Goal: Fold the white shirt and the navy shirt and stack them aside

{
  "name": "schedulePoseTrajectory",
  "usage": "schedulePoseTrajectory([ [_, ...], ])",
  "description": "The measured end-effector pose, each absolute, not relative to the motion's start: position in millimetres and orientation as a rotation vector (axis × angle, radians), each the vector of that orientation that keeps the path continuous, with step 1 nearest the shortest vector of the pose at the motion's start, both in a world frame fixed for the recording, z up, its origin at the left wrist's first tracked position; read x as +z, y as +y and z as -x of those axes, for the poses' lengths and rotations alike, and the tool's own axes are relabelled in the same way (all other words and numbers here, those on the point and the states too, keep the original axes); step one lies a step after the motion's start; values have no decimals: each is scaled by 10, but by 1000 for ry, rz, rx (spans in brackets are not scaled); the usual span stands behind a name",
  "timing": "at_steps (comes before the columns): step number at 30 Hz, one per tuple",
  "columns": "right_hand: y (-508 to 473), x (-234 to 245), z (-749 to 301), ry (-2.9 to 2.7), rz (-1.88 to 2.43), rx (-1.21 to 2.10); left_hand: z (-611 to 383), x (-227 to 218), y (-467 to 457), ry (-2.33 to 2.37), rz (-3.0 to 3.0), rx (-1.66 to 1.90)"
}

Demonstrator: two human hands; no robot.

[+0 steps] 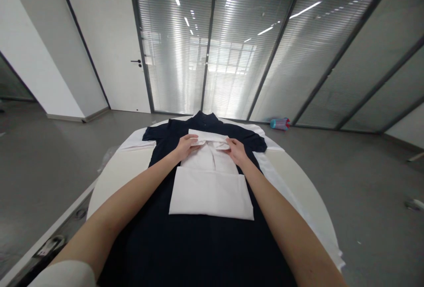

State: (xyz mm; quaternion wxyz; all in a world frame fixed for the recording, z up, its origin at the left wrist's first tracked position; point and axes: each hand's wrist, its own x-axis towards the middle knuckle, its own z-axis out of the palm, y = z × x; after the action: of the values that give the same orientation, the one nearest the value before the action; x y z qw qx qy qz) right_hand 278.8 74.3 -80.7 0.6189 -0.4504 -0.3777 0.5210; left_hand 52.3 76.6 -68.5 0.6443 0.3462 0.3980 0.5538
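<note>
A white garment (pixel 212 192), partly folded, lies on top of a dark navy short-sleeved shirt (pixel 205 245). Its near part is a flat folded panel, and its far edge is turned over into a band. My left hand (pixel 187 146) grips the left end of that band, fingers closed round the cloth. At the band's right end, my right hand (pixel 236 151) pinches the fabric in the same way. The navy shirt is spread out with its collar at the far side and its sleeves out to both sides. My forearms cover parts of it.
The round white table (pixel 115 181) bears both garments, with more white cloth (pixel 281 181) under the navy shirt. A blue and pink cylindrical object (pixel 280 123) is on the floor by the glass wall. To the left, a white-edged dark structure (pixel 62 234) stands beside the table.
</note>
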Motion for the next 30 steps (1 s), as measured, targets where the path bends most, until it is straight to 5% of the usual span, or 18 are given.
schedulePoseTrajectory([
  [15,677,-797,-2865,-1302,1506,802,-329,-782,772,1094,-1305,1228],
  [26,563,-675,-3024,-1212,1274,1234,-219,-663,713,855,-1176,1037],
  [30,539,-627,-3104,-1533,1454,994,-210,-623,660,981,-1480,990],
])
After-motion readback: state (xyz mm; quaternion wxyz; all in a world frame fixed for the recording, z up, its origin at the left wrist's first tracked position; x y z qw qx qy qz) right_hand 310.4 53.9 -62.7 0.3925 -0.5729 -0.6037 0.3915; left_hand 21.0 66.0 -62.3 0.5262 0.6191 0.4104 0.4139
